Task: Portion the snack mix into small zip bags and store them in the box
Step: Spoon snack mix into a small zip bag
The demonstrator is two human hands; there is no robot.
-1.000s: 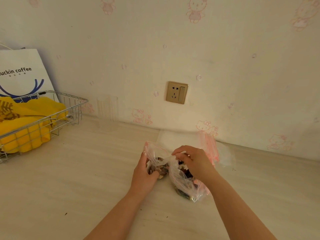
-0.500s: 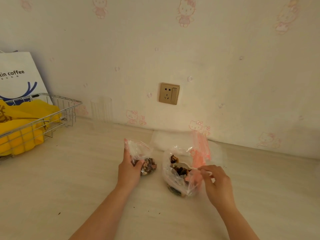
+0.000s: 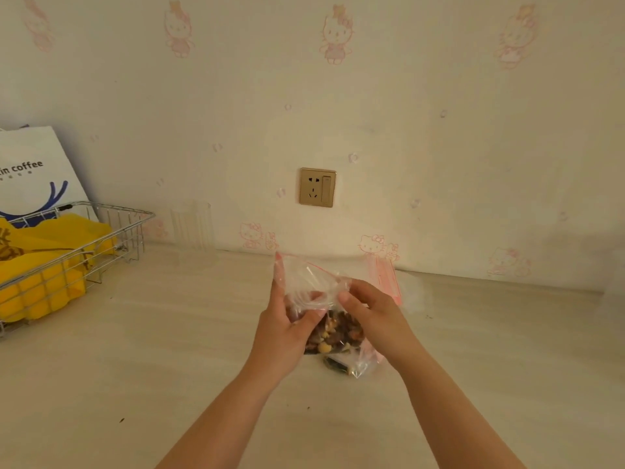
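Two hands hold one small zip bag [image 3: 313,282] above the desk [image 3: 169,333] at centre: left hand [image 3: 287,323] grasping its side, right hand [image 3: 368,309] pinching the open mouth. The source bag [image 3: 351,365] lies beneath, at 6 o'clock. Risk: an unevenly pressed seal could let the snack mix [image 3: 338,330] spill.

- I see my left hand [image 3: 282,328] and right hand [image 3: 373,314] pinching a small zip bag [image 3: 309,282] of snack mix [image 3: 338,331] above the counter [image 3: 135,367].
- A wire basket [image 3: 111,238] stands at far left.
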